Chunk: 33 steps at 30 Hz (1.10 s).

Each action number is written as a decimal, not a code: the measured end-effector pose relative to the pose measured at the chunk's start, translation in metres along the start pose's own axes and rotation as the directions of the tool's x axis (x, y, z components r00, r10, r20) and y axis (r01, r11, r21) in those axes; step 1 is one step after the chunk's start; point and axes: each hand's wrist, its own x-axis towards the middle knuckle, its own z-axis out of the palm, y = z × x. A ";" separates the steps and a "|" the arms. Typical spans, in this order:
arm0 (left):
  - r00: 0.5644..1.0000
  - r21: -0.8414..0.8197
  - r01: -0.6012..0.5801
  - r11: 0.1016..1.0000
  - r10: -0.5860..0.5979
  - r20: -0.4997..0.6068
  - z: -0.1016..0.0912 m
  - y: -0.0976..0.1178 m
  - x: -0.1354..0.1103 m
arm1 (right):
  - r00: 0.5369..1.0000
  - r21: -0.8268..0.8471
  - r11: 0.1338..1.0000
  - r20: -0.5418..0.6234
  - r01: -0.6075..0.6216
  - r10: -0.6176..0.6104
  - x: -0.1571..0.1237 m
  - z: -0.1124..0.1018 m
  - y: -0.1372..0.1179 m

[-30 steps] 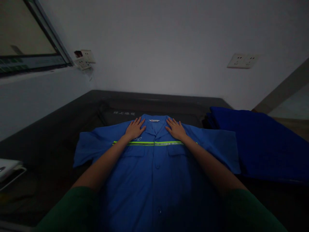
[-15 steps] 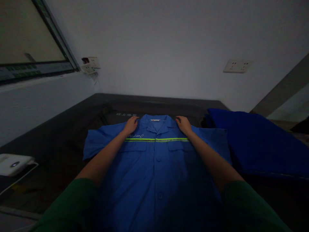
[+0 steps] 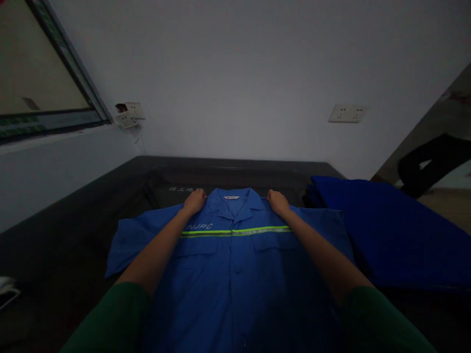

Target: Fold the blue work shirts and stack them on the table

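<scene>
A blue short-sleeved work shirt (image 3: 221,274) lies front up and spread out before me, collar at the far end, with a yellow-green reflective stripe across the chest and white letters on its left side. My left hand (image 3: 195,202) is closed on the shirt's shoulder just left of the collar. On the other side of the collar, my right hand (image 3: 277,201) grips the right shoulder the same way. Both forearms stretch over the shirt and cover parts of its sleeves and chest. The lower part of the shirt is in shadow.
Under the shirt is a dark surface (image 3: 228,164) with white characters, set against a wall. Folded blue cloth (image 3: 390,235) is stacked at the right. Wall sockets (image 3: 347,113) are behind, and a white device (image 3: 7,289) sits at the left edge. A dark shape (image 3: 430,159) shows far right.
My fingers, laid over the shoulders before, have curled closed on the shirt. The view has tilted up and shifted slightly, and a dark shape has come into sight at the right.
</scene>
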 end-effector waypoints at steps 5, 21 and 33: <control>0.996 0.012 -0.040 0.999 0.041 -0.077 0.010 0.003 0.003 | 0.998 -0.051 0.998 -0.052 0.033 -0.036 -0.001 0.007 0.003; 0.929 -0.018 0.048 0.999 -0.051 -0.366 -0.028 0.010 -0.022 | 0.969 -0.075 0.993 -0.220 0.093 -0.108 0.014 0.002 0.009; 0.804 -0.128 0.590 0.798 -0.594 0.001 -0.102 -0.160 -0.177 | 0.891 0.189 0.880 -0.229 0.436 -0.393 -0.025 -0.023 -0.135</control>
